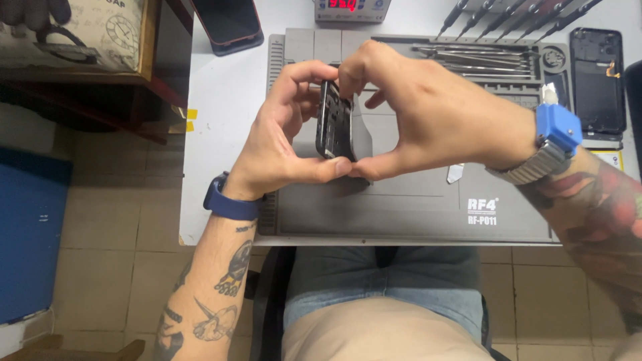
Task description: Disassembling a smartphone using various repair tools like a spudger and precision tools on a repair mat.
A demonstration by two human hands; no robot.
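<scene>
Head view shows the left hand (pixel 281 144) and right hand (pixel 421 113) pinching a dark phone frame (pixel 334 120) edge-up over the grey work mat (pixel 401 207), where uneven squeezing could likely flex or drop it.

Two hands meet over the bench, the left hand (pixel 284 144) and the right hand (pixel 421 110), and they share one opened phone body (pixel 334 120) held on edge. One grey work mat (pixel 401 207) lies on one white table (pixel 224 127). At least six screwdrivers (pixel 515 13) fan out at the far edge, though their tops are cut off. One dark phone (pixel 227 27) rests at the far left of the table, and one stripped phone frame (pixel 597 80) lies at the right. One small metal pry tool (pixel 455 173) sits on the mat. Two wrist bands show: one navy band (pixel 227 200), one blue unit on a metal strap (pixel 555 137)
</scene>
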